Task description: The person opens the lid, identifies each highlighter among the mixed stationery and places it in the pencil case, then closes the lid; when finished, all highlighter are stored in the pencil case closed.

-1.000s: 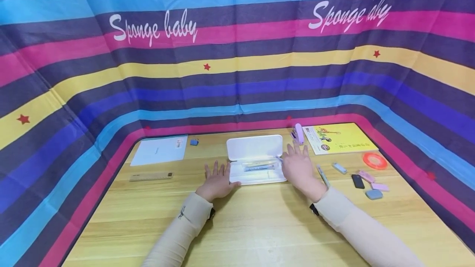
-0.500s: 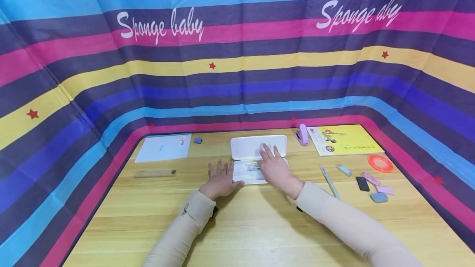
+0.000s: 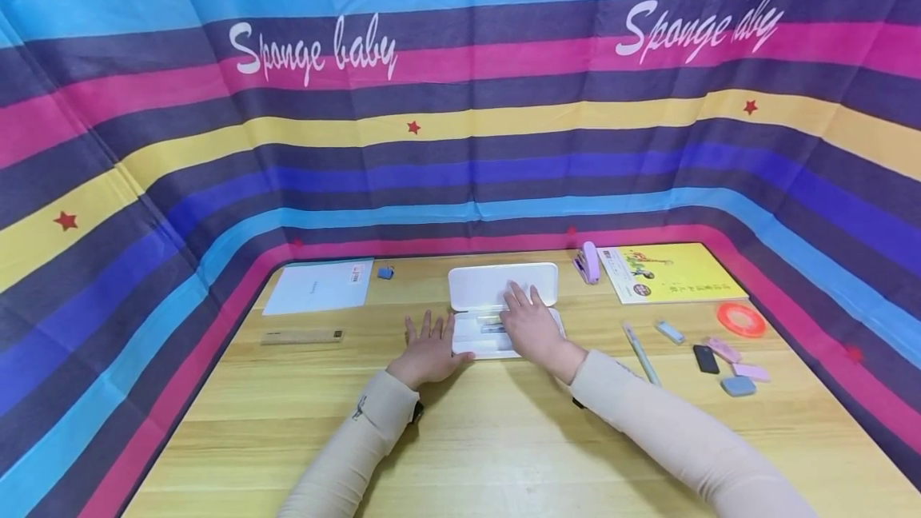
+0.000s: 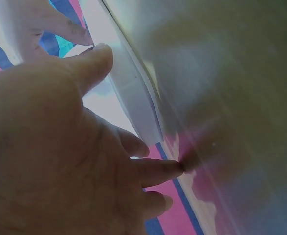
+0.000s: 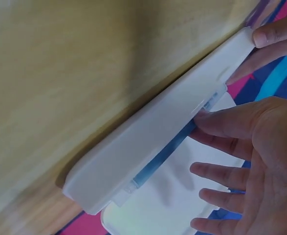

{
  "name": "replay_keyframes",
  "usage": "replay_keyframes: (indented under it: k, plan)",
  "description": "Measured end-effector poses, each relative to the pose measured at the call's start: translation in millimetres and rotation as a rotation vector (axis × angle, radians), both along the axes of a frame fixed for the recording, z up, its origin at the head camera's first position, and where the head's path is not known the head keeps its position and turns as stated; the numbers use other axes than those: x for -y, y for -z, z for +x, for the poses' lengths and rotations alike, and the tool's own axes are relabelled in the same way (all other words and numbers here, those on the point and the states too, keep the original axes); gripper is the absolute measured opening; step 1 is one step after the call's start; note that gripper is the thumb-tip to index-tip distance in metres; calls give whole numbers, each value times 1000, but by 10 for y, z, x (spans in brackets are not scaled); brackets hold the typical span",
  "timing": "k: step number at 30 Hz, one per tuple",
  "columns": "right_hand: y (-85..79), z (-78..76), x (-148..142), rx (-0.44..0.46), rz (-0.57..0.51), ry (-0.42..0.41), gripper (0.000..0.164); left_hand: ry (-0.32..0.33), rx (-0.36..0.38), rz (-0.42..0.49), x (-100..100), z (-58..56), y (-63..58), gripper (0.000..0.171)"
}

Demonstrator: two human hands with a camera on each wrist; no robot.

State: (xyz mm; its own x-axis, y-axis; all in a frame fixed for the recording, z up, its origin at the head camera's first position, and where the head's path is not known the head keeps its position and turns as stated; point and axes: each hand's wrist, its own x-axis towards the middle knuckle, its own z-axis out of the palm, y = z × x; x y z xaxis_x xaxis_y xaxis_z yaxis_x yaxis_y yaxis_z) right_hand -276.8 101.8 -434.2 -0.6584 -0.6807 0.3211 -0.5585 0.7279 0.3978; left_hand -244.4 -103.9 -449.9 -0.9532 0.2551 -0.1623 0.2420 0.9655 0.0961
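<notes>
A white pencil case (image 3: pixel 466 329) lies with its lid (image 3: pixel 475 288) raised at the far middle of the table. Pens or pencils (image 3: pixel 492 328) rest inside it, partly hidden. My left hand (image 3: pixel 426 354) lies with spread fingers at the case's left end, the thumb touching its front corner. Over the right half of the case is my right hand (image 3: pixel 536 332). In the right wrist view, its thumb and forefinger pinch a blue pen (image 5: pixel 164 157) with clear ends, held lengthwise at the case's front wall. The other fingers stretch out over the lid.
To the right lie a grey-green pen (image 3: pixel 642 353), several erasers (image 3: pixel 738 386), a red tape roll (image 3: pixel 741 320) and a yellow book (image 3: pixel 669 272). A purple stapler (image 3: pixel 588 262) stands behind. At left are a ruler (image 3: pixel 302 336), papers (image 3: pixel 316 288) and a small blue sharpener (image 3: pixel 385 272).
My right hand has moved left from the case's right end to over its inside, carrying the pen, then stayed nearly still. The left hand has kept its place. The view has shifted slightly.
</notes>
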Motion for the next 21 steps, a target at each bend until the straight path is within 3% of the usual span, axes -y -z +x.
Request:
replay_keyframes:
  k: [8, 15, 21]
  plan:
    - [-87, 46, -121, 17, -106, 31, 18, -4, 5, -4, -6, -4, -4, 86]
    - [-219, 88, -331, 85, -232, 141, 32, 3, 8, 6, -10, -6, -3, 85]
    - [-159, 113, -610, 136, -294, 251, 36, 5, 5, 11, -6, -21, 17, 86]
